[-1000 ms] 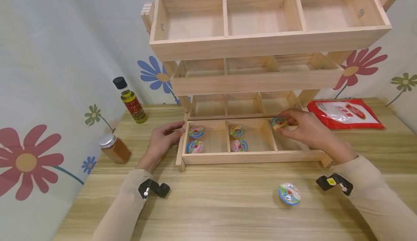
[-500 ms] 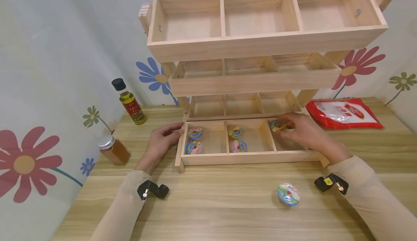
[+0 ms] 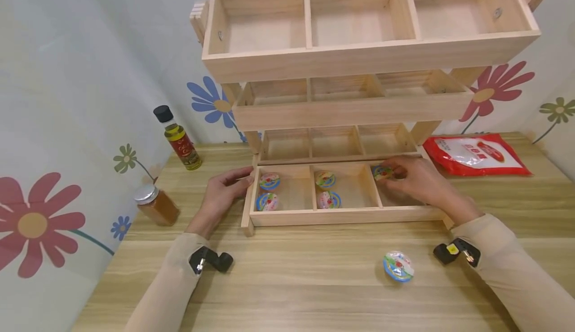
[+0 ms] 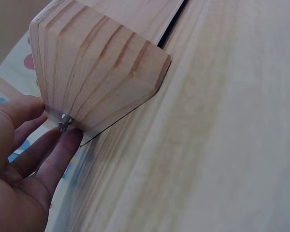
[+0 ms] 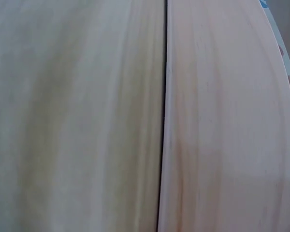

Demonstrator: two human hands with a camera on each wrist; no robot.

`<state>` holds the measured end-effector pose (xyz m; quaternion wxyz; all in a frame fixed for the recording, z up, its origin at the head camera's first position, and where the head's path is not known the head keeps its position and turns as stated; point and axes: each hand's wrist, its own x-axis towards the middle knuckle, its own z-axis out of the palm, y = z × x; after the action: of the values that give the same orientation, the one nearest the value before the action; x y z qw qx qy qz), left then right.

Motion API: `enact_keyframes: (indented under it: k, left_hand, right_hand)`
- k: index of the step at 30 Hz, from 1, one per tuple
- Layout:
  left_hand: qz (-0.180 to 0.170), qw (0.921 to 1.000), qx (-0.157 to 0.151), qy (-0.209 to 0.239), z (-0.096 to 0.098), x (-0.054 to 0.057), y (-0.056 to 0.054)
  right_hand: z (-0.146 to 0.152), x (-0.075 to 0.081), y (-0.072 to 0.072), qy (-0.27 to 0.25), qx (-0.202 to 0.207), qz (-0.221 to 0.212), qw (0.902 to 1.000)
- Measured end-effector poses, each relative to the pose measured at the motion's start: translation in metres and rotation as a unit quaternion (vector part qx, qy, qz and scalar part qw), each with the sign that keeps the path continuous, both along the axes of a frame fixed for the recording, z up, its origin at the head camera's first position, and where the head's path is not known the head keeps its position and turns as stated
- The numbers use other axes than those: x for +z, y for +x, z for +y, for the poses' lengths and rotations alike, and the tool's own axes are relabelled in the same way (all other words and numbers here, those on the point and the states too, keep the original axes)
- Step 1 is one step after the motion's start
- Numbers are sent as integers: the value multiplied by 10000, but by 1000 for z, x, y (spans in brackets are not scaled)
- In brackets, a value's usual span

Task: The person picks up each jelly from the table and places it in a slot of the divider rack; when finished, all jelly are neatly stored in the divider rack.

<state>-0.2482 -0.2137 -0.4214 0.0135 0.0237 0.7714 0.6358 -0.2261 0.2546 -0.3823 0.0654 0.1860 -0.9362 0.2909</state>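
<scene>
My right hand (image 3: 415, 179) reaches into the right compartment of the wooden rack's lowest tray (image 3: 346, 218). Its thumb and fingers pinch a small jelly cup (image 3: 381, 172) with a printed foil lid at that compartment's back left corner. The fingers hide part of the cup. At the tray's left end, my left hand (image 3: 223, 194) touches the wood with extended fingers; in the left wrist view its fingertips lie beside a metal wing nut (image 4: 65, 122). Two jelly cups (image 3: 269, 181) sit in the left compartment and two more (image 3: 325, 179) in the middle one.
Another jelly cup (image 3: 398, 266) lies on the table in front of the rack. An oil bottle (image 3: 181, 145) and a spice jar (image 3: 157, 206) stand to the left. A red and white bag (image 3: 476, 155) lies at the right. Upper tiers (image 3: 350, 112) overhang the lowest tray.
My right hand has lowered slightly with the jelly cup, which now sits deeper in the compartment's back left corner. My left hand stays at the tray's left end.
</scene>
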Motion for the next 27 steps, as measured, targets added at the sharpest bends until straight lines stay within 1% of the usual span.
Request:
enact_keyframes:
  k: [5, 17, 24, 27]
  left_hand:
    - [2, 10000, -8, -3, 0, 0, 0]
    - [-3, 10000, -36, 32, 0, 1, 1]
    - [-12, 10000, -31, 57, 0, 0, 0]
    - [-9, 10000, -29, 88, 1, 1, 1]
  right_hand:
    - [0, -1, -1, -35, -18, -86, 10000]
    - [-2, -4, -1, -80, 54, 32, 9999]
    - [-2, -4, -1, -90, -56, -184, 9998]
    - [-2, -4, -1, -56, -32, -234, 9997]
